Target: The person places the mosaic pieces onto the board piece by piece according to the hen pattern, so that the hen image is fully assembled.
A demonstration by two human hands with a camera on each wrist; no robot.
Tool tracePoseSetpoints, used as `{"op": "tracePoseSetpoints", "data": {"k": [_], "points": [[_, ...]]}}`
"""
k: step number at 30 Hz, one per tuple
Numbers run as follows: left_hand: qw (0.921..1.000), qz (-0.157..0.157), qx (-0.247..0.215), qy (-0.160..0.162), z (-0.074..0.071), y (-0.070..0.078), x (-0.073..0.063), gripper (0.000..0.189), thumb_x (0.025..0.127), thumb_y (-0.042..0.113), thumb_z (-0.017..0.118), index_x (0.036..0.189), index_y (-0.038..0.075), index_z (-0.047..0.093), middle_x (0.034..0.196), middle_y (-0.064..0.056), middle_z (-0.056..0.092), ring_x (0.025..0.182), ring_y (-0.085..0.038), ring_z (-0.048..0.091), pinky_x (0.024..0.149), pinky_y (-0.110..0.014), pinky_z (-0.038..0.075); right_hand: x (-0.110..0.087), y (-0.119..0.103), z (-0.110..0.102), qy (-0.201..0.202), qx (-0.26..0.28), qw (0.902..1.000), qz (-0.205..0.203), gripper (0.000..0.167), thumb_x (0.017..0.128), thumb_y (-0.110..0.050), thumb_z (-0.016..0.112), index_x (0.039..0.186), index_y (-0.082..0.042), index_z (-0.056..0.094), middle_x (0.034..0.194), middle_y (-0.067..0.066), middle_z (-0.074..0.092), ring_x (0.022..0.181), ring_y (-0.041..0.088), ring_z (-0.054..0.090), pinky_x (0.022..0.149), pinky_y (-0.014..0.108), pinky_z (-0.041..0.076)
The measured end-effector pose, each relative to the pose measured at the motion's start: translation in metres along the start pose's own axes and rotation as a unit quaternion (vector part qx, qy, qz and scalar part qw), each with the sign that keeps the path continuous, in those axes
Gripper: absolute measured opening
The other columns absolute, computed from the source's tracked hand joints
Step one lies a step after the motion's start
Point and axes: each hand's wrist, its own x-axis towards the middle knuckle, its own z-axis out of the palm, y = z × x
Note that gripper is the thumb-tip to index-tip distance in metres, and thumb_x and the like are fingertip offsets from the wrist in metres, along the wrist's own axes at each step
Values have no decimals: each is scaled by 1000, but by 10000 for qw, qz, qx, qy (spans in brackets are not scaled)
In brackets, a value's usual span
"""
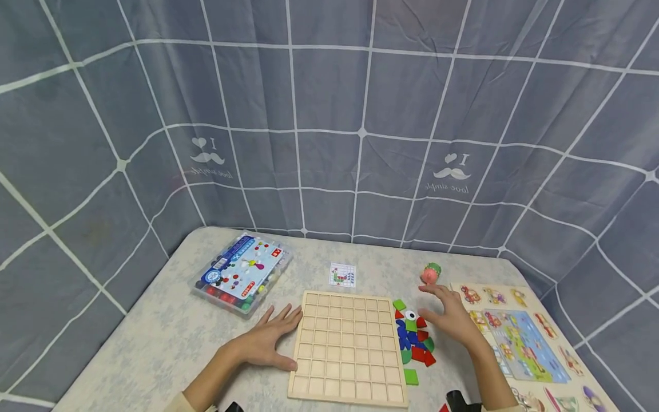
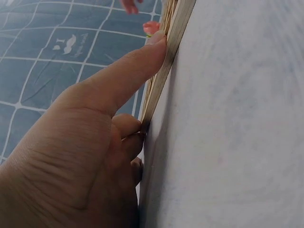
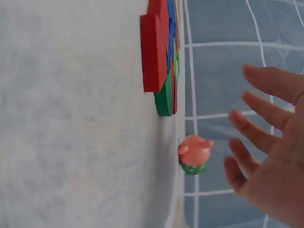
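A wooden grid board (image 1: 350,349) with bare square compartments lies flat on the table. My left hand (image 1: 268,341) touches its left side, fingers spread at the upper edge and thumb at the lower; in the left wrist view the thumb (image 2: 128,71) rests against the board's wooden rim (image 2: 164,78). My right hand (image 1: 450,315) hovers above the table with relaxed fingers, holding nothing. Just left of it lies a loose pile of coloured pieces (image 1: 412,337), red, blue and green, with one round white eye piece (image 1: 410,315). The right wrist view shows a red piece (image 3: 153,54) close up.
A small printed pattern card (image 1: 342,275) lies behind the board. At the left sits a clear plastic case (image 1: 242,273) of coloured balls. A pink and green figurine (image 1: 431,273) stands beyond my right hand, and a picture puzzle board (image 1: 530,343) covers the right side. A tile-patterned curtain (image 1: 329,160) hangs behind.
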Motion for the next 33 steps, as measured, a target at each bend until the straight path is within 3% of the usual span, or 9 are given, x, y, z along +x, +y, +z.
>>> {"op": "tracePoseSetpoints", "data": {"k": [4, 8, 12, 16, 19, 22, 28, 33], "points": [[10000, -17, 37, 25, -1, 0, 0, 108, 74, 56, 75, 153, 1, 25, 163, -14, 19, 151, -40, 10, 119, -65, -3, 4, 13, -1, -598, 617, 9962, 120, 40, 84, -10, 72, 122, -4, 64, 129, 20, 60, 112, 38, 53, 87, 49, 52], [10000, -6, 11, -9, 0, 0, -1, 109, 74, 56, 75, 153, 0, 25, 163, -14, 18, 151, -40, 9, 118, -65, -4, 5, 25, 0, -1057, 821, 9908, 211, 39, 76, -5, 76, 114, -3, 68, 120, 17, 66, 102, 28, 56, 81, 35, 49], [10000, -28, 7, -58, 3, 0, -3, 112, 72, 57, 76, 153, 1, 23, 164, -13, 16, 151, -38, 9, 119, -63, -5, 6, 34, 5, -1343, 871, 9869, 216, 41, 72, -5, 78, 112, -4, 70, 115, 14, 69, 101, 23, 57, 85, 33, 48], [9999, -10, -38, -106, 7, 1, -5, 114, 71, 57, 78, 153, 1, 22, 164, -14, 13, 151, -38, 9, 119, -62, -6, 4, 39, 9, -1529, 834, 9844, 240, 38, 74, -7, 78, 111, -3, 70, 113, 12, 70, 107, 29, 61, 92, 34, 52], [9998, 55, -159, -117, 9, 2, -5, 113, 73, 56, 77, 153, 0, 22, 164, -15, 11, 151, -38, 8, 121, -54, -12, 3, 40, 9, -1569, 740, 9847, 179, 35, 75, -7, 78, 109, -3, 71, 109, 12, 70, 104, 27, 63, 89, 29, 53], [9996, 141, -221, -127, 9, 4, -4, 111, 75, 55, 76, 153, -1, 21, 164, -16, 10, 151, -38, 7, 121, -48, -15, 4, 40, 8, -1464, 536, 9877, 67, 31, 74, -9, 79, 104, -5, 73, 102, 7, 69, 91, 15, 58, 78, 21, 50], [9998, 157, -46, -129, 5, 9, -1, 109, 76, 54, 75, 152, -3, 21, 163, -19, 10, 151, -38, 9, 119, -60, -5, 7, 38, 7, -1204, 179, 9925, -56, 24, 72, -12, 81, 95, -8, 74, 87, -1, 63, 75, 3, 46, 65, 19, 43], [9998, -48, -112, -125, 4, 10, 1, 107, 74, 49, 74, 152, -1, 22, 164, -15, 11, 152, -33, 10, 121, -57, -5, 6, 36, 8, -1004, -24, 9947, 222, 23, 71, -15, 83, 92, -10, 75, 78, -2, 60, 70, 5, 47, 60, 20, 42]]}}
